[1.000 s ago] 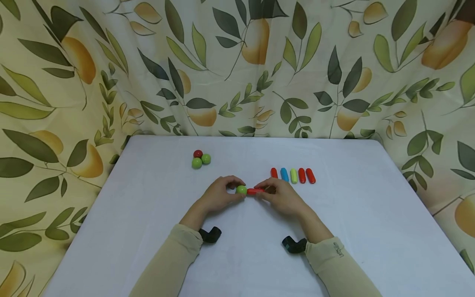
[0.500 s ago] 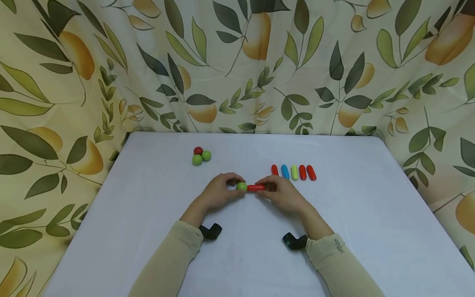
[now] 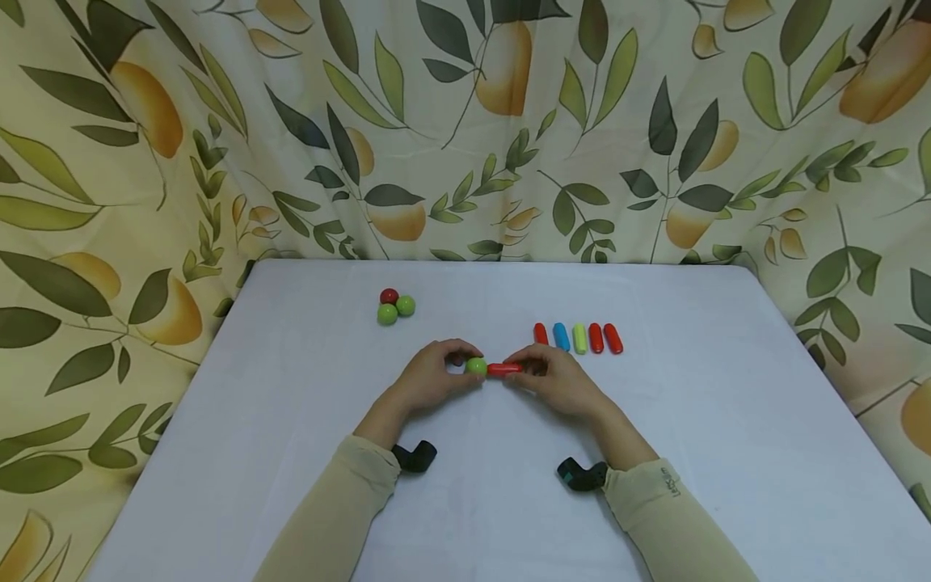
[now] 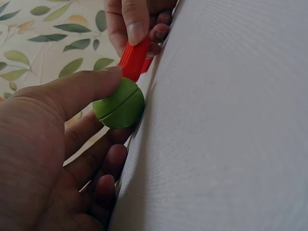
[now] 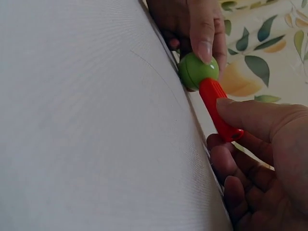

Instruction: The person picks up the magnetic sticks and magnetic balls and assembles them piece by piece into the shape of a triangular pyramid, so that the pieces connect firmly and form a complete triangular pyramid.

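Near the centre of the head view, my left hand [image 3: 429,376] pinches a green ball [image 3: 476,366] between thumb and fingers, and my right hand [image 3: 556,384] pinches a red stick [image 3: 503,369], its end meeting the ball's right side. The hands are close but apart. I'd judge the step in hand to be joining stick to ball — how far the end is seated, I can't tell. The next move seems to call for a steady ball and a straight push along the stick. Above, left of centre, sit a red ball [image 3: 389,296] and two green balls [image 3: 406,305]; right of centre, five sticks [image 3: 579,339] in a row.
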Tool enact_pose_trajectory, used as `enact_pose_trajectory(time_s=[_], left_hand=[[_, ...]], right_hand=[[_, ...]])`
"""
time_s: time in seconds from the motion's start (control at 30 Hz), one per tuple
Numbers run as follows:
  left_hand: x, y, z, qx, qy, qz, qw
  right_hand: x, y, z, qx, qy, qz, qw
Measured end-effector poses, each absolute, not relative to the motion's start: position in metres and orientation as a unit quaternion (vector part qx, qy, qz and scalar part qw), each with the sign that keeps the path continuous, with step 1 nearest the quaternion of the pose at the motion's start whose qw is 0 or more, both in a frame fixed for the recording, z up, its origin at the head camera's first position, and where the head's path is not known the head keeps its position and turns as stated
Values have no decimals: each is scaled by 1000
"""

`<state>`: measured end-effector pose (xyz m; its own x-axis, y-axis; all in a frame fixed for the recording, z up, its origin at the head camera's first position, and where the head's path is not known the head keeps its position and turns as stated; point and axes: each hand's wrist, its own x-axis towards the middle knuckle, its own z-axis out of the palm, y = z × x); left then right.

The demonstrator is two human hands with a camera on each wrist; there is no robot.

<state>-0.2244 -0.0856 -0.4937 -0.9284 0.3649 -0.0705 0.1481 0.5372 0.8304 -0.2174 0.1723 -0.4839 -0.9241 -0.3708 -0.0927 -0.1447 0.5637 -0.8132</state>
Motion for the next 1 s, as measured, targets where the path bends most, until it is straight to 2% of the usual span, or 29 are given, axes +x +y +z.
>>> enact_pose_trajectory(time_s=[1.0], left_hand=[[-223,-85,-497,144,867,464,112]], right_hand=[[-213,176,-487,-137,868,-459,130]])
